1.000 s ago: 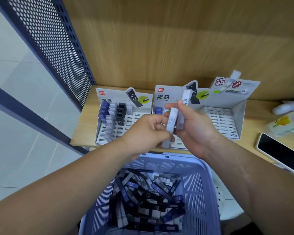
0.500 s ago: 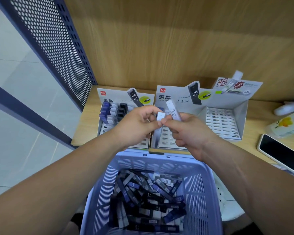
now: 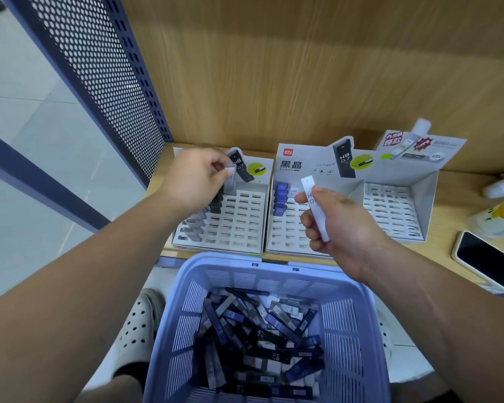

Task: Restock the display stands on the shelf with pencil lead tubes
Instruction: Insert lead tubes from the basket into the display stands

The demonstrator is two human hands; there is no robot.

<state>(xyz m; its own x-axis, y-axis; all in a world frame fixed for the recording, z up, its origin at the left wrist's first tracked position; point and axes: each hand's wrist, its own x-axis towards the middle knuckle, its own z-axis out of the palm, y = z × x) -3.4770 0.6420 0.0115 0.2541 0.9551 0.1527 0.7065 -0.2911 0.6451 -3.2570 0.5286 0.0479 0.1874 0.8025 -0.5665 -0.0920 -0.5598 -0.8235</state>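
Many loose tubes [image 3: 262, 344]: dark and white, heaped in the blue basket [image 3: 262, 270] nearest my camera.
Right hand [image 3: 341, 225]: fingers curled round a white tube [image 3: 313, 205], held tilted in front of the middle stand [image 3: 288, 237].
Left hand [image 3: 192, 178]: pinches a grey tube [image 3: 230, 183] over the top rows of the left stand [image 3: 245, 228]; I cannot tell whether it is in a slot.
Middle stand: one column of blue tubes [image 3: 280, 199] at its left edge.
Right stand [image 3: 396, 210]: just beside the middle one on the wooden shelf [image 3: 442, 254].
Phone [image 3: 489, 263]: flat on the shelf, far right.

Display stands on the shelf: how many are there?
3, side by side: the left stand, the middle stand and the right stand. None appears hidden.
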